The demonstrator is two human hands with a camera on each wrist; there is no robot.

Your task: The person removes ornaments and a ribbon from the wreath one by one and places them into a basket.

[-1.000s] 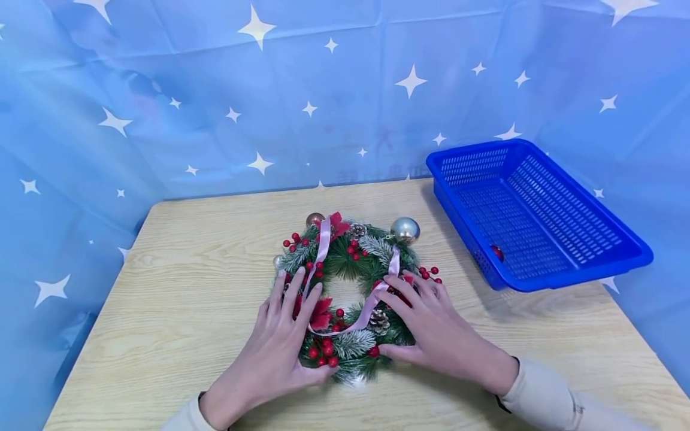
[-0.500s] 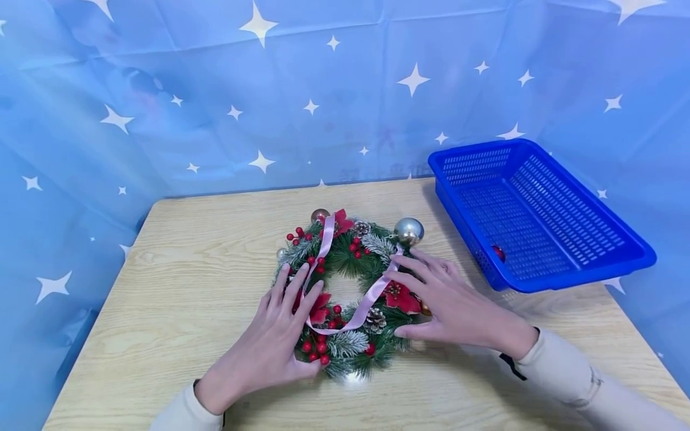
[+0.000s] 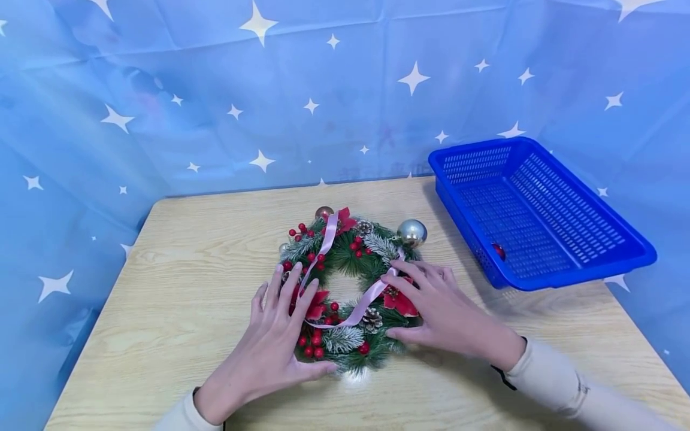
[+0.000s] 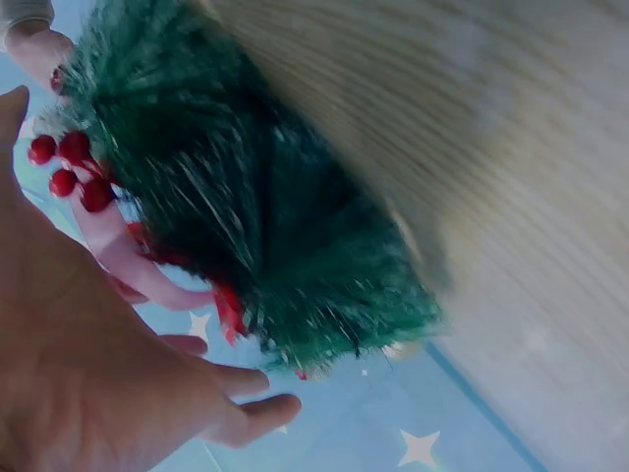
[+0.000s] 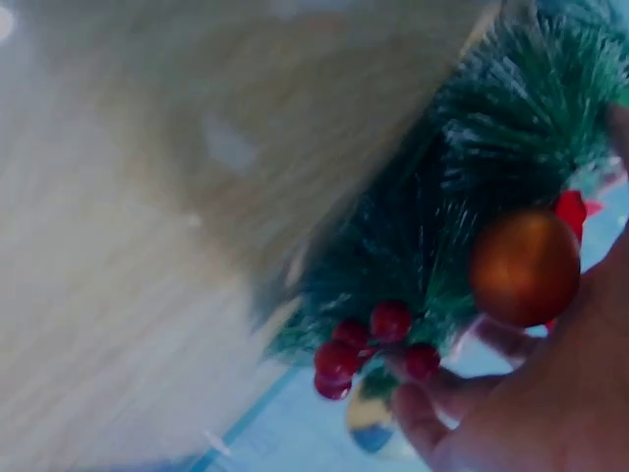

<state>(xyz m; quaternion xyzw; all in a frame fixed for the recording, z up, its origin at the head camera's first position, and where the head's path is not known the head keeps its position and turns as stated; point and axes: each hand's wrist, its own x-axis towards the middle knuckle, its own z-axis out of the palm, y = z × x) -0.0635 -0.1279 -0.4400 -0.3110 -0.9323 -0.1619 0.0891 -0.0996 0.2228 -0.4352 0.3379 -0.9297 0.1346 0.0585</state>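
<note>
A green Christmas wreath (image 3: 347, 260) lies on the table, trimmed with red berries (image 5: 339, 362), red poinsettias (image 3: 399, 299), pine cones (image 3: 372, 319) and snowy sprigs. A loose pink ribbon (image 3: 372, 293) runs across it. My left hand (image 3: 272, 341) touches the wreath's left side, fingers spread and fairly straight, thumb near the bottom edge. On the right side, my right hand (image 3: 442, 311) rests with relaxed fingers, tips at the ribbon. In the right wrist view, an orange bauble (image 5: 526, 267) hangs beside that hand. A silver bauble (image 3: 412, 232) and a copper bauble (image 3: 324, 212) sit at the far rim.
A blue perforated plastic basket (image 3: 587, 272) stands at the table's right side, with a red bauble (image 3: 498, 251) inside. Behind the wooden table (image 3: 178, 287) hangs a blue cloth (image 3: 345, 78) with white stars.
The wreath has turned slightly clockwise, its top baubles shifting right and lower-left berries shifting left. My right hand has moved outward, then back a little; my left hand has stayed nearly in place.
</note>
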